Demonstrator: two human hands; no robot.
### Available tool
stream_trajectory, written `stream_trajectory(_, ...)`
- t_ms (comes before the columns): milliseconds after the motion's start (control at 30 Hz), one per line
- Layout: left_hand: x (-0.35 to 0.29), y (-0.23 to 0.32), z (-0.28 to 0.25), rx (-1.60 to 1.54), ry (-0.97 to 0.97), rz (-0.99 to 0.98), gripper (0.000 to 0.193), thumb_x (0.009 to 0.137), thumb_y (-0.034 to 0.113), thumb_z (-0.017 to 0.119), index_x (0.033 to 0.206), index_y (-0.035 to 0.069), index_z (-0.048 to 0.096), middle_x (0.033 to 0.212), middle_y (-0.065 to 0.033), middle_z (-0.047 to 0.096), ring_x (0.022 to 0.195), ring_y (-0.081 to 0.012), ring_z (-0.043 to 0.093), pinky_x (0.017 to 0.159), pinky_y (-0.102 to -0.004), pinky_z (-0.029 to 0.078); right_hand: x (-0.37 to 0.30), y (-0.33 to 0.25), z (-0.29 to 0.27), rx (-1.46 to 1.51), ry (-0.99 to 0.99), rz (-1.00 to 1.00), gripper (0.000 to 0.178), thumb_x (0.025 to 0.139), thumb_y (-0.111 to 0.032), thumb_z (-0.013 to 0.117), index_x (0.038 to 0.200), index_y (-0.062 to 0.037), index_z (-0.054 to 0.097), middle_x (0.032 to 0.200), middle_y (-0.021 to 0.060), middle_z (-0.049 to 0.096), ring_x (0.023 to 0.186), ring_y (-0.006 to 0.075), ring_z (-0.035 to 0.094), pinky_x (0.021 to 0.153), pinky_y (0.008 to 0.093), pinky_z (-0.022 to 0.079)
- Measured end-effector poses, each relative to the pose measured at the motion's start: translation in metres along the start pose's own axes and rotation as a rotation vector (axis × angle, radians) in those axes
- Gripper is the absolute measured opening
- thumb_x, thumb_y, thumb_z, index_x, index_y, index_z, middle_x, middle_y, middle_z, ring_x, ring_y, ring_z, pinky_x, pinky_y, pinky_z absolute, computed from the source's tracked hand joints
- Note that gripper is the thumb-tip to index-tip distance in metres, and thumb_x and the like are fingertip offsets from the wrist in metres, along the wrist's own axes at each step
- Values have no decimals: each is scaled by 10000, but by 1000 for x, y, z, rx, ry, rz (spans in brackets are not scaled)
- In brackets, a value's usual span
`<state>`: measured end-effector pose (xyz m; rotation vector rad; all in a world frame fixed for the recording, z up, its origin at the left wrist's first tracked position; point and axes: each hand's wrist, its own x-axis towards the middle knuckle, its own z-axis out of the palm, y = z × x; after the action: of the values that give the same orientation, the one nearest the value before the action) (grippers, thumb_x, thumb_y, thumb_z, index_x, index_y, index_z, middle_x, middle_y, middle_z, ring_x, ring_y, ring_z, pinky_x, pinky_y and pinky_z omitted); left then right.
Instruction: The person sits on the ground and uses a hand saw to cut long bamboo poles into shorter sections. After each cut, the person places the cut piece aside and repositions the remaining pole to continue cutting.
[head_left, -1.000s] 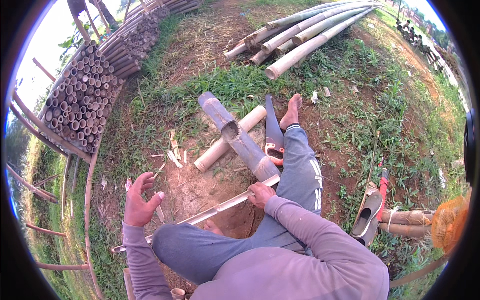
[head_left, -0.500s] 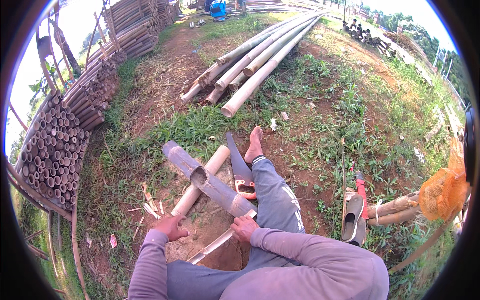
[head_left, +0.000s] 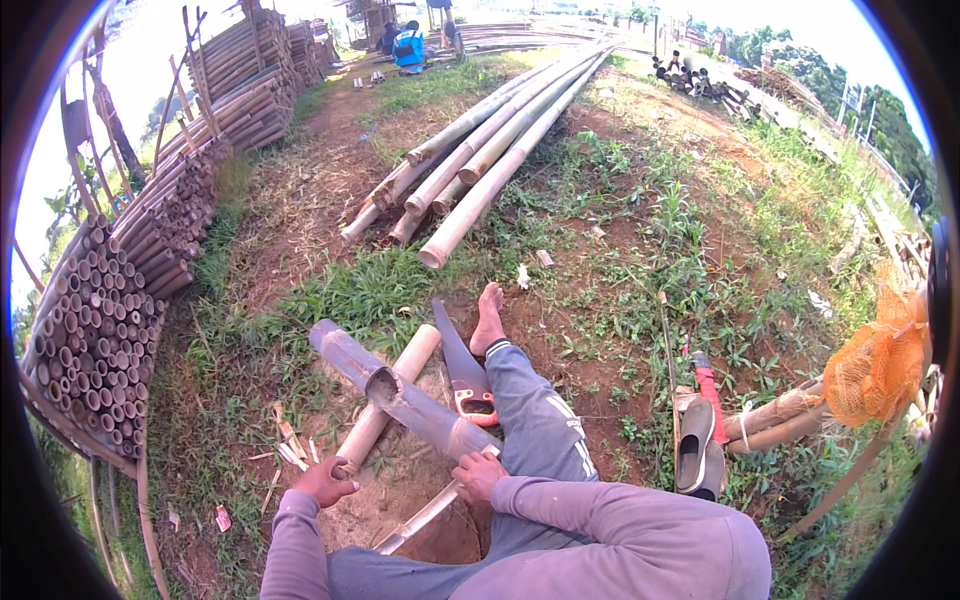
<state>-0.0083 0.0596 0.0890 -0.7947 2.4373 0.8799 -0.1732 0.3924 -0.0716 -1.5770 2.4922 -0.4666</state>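
Observation:
A dark, thick bamboo pole piece (head_left: 425, 408) with a notch cut in its side lies crosswise over a paler bamboo piece (head_left: 372, 428). My right hand (head_left: 480, 476) is closed at the dark piece's near end, around the upper end of a pale split bamboo strip (head_left: 420, 520) that slants down toward my lap. Beside the pale piece's lower end is my left hand (head_left: 325, 482), thumb and fingers apart, with nothing seen in it. A handsaw (head_left: 462, 365) with an orange handle lies between the dark piece and my outstretched leg.
Long bamboo poles (head_left: 490, 165) lie ahead. A large bamboo stack (head_left: 95, 340) rises at left. Wood chips (head_left: 290, 440) are scattered by my left hand. At right are a shoe (head_left: 695, 445), a red-wrapped tool (head_left: 708, 390) and an orange mesh bag (head_left: 870, 375). People (head_left: 408, 45) are far off.
The view has shifted a little. My left hand's fingers have come up to the pale bamboo's lower end. My right hand now covers the strip's top end, which stuck out before.

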Motion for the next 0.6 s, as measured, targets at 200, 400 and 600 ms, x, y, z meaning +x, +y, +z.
stream_trajectory(200, -9, 9, -6, 28, 5, -35, 848, 869, 470, 867, 1543, 63, 551, 1349, -180, 723, 1235, -341, 703, 1069, -425, 550, 0, 0, 3, 47, -1, 33, 291, 881, -377, 763, 1080, -167, 730, 1134, 84, 647, 1170, 301, 625, 1020, 512, 473)
stream_trajectory(400, -6, 2, -4, 48, 7, -26, 858, 872, 486, 860, 1548, 63, 543, 1353, -178, 731, 1242, -342, 704, 1077, -431, 547, 0, 0, 5, 55, 9, 33, 272, 876, -357, 754, 1069, -168, 720, 1125, 80, 632, 1163, 297, 615, 1004, 509, 465)
stream_trajectory(600, -2, 10, -4, 27, -11, -27, 852, 873, 484, 856, 1544, 59, 548, 1350, -177, 736, 1238, -345, 709, 1076, -427, 547, -1, 1, 5, 20, 9, 53, 247, 862, -351, 760, 1032, -177, 717, 1103, 68, 631, 1149, 285, 617, 989, 494, 460)
